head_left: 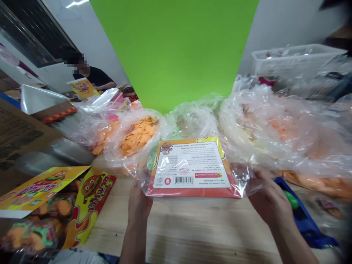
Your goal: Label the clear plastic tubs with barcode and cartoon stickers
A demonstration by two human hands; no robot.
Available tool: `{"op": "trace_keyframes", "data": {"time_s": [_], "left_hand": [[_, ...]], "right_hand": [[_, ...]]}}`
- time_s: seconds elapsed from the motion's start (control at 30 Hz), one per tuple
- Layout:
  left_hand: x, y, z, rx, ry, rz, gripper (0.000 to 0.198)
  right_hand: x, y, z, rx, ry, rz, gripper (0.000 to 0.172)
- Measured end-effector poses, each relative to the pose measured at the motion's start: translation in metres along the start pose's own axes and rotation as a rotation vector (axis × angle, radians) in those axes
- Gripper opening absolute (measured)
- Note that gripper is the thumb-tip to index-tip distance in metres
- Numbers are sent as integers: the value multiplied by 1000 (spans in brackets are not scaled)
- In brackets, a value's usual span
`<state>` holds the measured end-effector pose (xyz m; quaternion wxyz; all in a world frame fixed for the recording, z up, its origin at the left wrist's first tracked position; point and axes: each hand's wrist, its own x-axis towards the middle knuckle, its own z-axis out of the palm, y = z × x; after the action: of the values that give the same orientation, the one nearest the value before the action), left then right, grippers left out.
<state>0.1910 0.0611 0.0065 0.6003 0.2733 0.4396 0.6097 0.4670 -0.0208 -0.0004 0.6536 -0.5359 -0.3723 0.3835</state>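
"Box [189, 167]: where do we have it?"

"Between our hands, over the table [176, 227], its long axis running left to right. We cannot tell whether it touches the wood."

"Which hand is nearer to it?"

"Our left hand [139, 196], right at the left edge. Our right hand [269, 196] sits a little off the right edge, out on the loose wrap [242, 176]."

"And how do we hold it?"

"Both hands are closed on the wrap, one at each end; some fingertips are hidden from us."

"Let us count, near to far."

"One open carton [96, 190] at near left, its sweets [41, 234] too blurred to count. One blue tray [305, 220] at near right, with one green thing [292, 200] showing in it. Beyond the box, at least three bags [192, 112], their edges merging; one, to the left, holds orange pieces [140, 136]. Farther, one green panel [178, 51] in the middle. At far left, one person [97, 77] behind one yellow carton [83, 88]; at far right, one white bin [291, 68]."
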Motion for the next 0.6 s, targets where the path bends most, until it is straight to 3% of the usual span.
{"op": "trace_keyframes", "data": {"time_s": [0.1,0.17,0.3,0.4,0.6], "left_hand": [[3,4,11,-42,5,-42,14],[6,6,11,-74,23,-84,9],[8,8,-1,-142,111,-153,11],[6,9,-4,-175,162,-182,18],[3,15,13,-219,135,-170,15]], "right_hand": [[-2,2,-2,244,-132,96,43],[-5,5,-10,287,-159,138,41],[-6,16,-22,234,-60,170,11],[3,22,-14,253,53,189,15],[15,18,10,349,188,257,23]]}}
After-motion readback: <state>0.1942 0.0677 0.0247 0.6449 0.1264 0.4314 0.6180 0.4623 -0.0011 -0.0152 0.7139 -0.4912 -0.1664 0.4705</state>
